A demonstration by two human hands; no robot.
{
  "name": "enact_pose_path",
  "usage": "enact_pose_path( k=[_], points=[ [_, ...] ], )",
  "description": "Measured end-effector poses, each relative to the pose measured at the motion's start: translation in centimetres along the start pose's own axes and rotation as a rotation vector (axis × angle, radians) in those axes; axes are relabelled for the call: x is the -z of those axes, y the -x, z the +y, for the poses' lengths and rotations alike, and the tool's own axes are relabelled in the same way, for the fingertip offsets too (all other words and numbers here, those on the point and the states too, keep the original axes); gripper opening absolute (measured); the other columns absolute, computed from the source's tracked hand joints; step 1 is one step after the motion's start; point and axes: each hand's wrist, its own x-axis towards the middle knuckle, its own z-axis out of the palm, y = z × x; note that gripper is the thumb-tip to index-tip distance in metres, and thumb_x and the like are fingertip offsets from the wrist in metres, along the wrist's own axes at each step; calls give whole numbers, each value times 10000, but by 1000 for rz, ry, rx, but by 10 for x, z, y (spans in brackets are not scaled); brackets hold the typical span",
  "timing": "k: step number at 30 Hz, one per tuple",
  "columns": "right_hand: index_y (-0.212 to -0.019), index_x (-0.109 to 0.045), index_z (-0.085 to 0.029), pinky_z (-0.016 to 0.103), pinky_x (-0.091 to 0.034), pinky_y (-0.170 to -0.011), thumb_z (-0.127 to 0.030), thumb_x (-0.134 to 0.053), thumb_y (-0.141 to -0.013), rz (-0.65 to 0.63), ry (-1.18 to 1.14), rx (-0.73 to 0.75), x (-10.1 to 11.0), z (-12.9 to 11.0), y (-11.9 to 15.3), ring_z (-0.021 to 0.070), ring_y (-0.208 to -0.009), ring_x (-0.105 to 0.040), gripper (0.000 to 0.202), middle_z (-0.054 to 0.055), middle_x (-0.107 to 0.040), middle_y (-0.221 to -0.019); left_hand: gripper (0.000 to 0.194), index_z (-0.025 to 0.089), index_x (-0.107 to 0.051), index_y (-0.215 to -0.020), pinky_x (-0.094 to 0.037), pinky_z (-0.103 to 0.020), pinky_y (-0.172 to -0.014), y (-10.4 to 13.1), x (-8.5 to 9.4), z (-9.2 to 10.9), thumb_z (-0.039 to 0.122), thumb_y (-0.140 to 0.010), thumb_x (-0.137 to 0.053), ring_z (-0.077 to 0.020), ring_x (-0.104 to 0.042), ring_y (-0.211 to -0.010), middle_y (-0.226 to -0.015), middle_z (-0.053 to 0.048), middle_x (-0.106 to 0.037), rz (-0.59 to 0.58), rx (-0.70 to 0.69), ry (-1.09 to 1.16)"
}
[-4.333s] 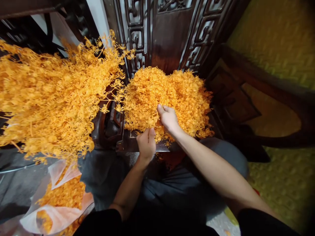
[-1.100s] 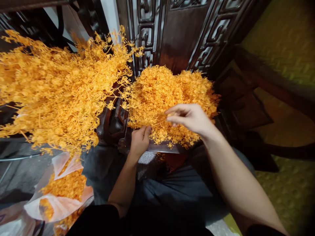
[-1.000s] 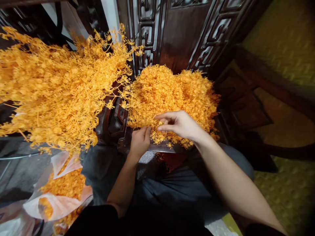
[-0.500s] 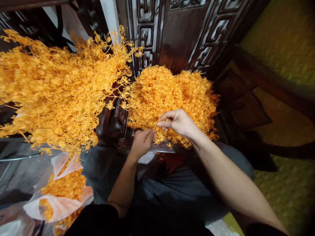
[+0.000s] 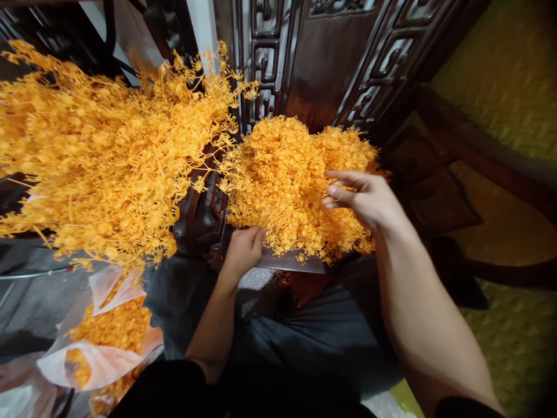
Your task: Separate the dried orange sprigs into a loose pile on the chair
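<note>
A mound of orange, finely branched sprigs [image 5: 287, 174] lies on a dark carved wooden seat [image 5: 300, 264]. At the mound's front left edge is my left hand [image 5: 244, 251], closed, with thumb and forefinger pressed together; what they hold, if anything, is too small to make out. My right hand [image 5: 369, 197] hovers over the right part of the mound, fingers apart and pointing left, with nothing visible between them. A larger, looser heap of orange sprigs [image 5: 108, 157] fills the left side, its stems reaching toward the mound.
Below the left heap, an open whitish plastic bag [image 5: 98, 366] holds more orange sprigs. A carved dark wooden backrest [image 5: 324, 64] rises behind the mound. A curved wooden armrest [image 5: 483, 139] stands at the right, beside a yellowish textured surface [image 5: 513, 337].
My right hand has moved right and slightly up, away from my left hand, and its pinch has opened. My left hand has shifted slightly left and remains closed.
</note>
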Motion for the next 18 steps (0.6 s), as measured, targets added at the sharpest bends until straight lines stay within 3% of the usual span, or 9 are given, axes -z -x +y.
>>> enact_pose_path(
  k=[2, 5, 8, 10, 12, 15, 17, 18],
  points=[
    [-1051, -739, -165, 414, -613, -675, -335, -813, -720, -78, 40, -46, -11, 8, -1, 212, -639, -698, 379, 66, -705, -752, 297, 199, -600, -676, -301, -259, -627, -1, -6, 0, 287, -958, -570, -147, -508, -585, -608, -17, -563, 10, -49, -75],
    [-1012, -735, -142, 435, -593, -732, -299, -666, -813, -39, 238, 28, -29, 21, -8, 217, -685, -680, 262, 90, -701, -798, 295, 205, -578, -698, -270, -274, -606, -1, -18, 0, 285, -979, -539, -152, -486, -572, -613, -23, -554, -5, -121, -273],
    [-1047, -740, -143, 532, -535, -922, -291, -542, -870, 54, 540, 194, -36, 26, -14, 288, -941, -669, 304, 131, -684, -969, 330, 208, -573, -733, -266, -294, -600, -1, -24, -2, 321, -1023, -462, -163, -514, -590, -642, -38, -589, -51, -161, -473],
    [-1172, -718, -153, 612, -427, -1065, -357, -551, -897, 64, 721, 332, -35, 21, -11, 359, -1192, -582, 381, 171, -638, -1212, 350, 207, -582, -758, -287, -301, -612, 0, -25, -3, 332, -1042, -419, -171, -559, -631, -686, -49, -631, -71, -172, -559],
    [-1327, -650, -181, 623, -341, -1150, -461, -621, -899, -76, 796, 491, -34, 10, -2, 386, -1360, -464, 513, 171, -533, -1431, 358, 206, -599, -781, -310, -306, -624, 0, -24, -5, 336, -1049, -400, -175, -592, -658, -715, -51, -658, -90, -175, -611],
    [-1480, -525, -239, 523, -365, -1185, -555, -724, -845, -528, 707, 671, -39, -4, 17, 333, -1411, -450, 737, 122, -489, -1526, 352, 204, -630, -826, -337, -311, -633, 0, -24, -5, 332, -1051, -391, -180, -617, -672, -736, -51, -678, -150, -189, -646],
    [-1458, -558, -265, 453, -432, -1141, -508, -737, -857, -753, 646, 707, -50, -6, 27, 288, -1341, -537, 672, 97, -575, -1452, 351, 198, -639, -834, -349, -315, -639, -1, -24, -3, 319, -1049, -389, -185, -629, -682, -742, -56, -683, -185, -215, -647],
    [-1385, -631, -271, 419, -479, -1086, -453, -711, -894, -793, 627, 712, -56, -5, 30, 261, -1255, -603, 530, 86, -643, -1362, 354, 194, -642, -836, -354, -315, -642, -1, -25, -2, 316, -1048, -386, -186, -634, -687, -744, -58, -685, -197, -231, -640]
  ],
)
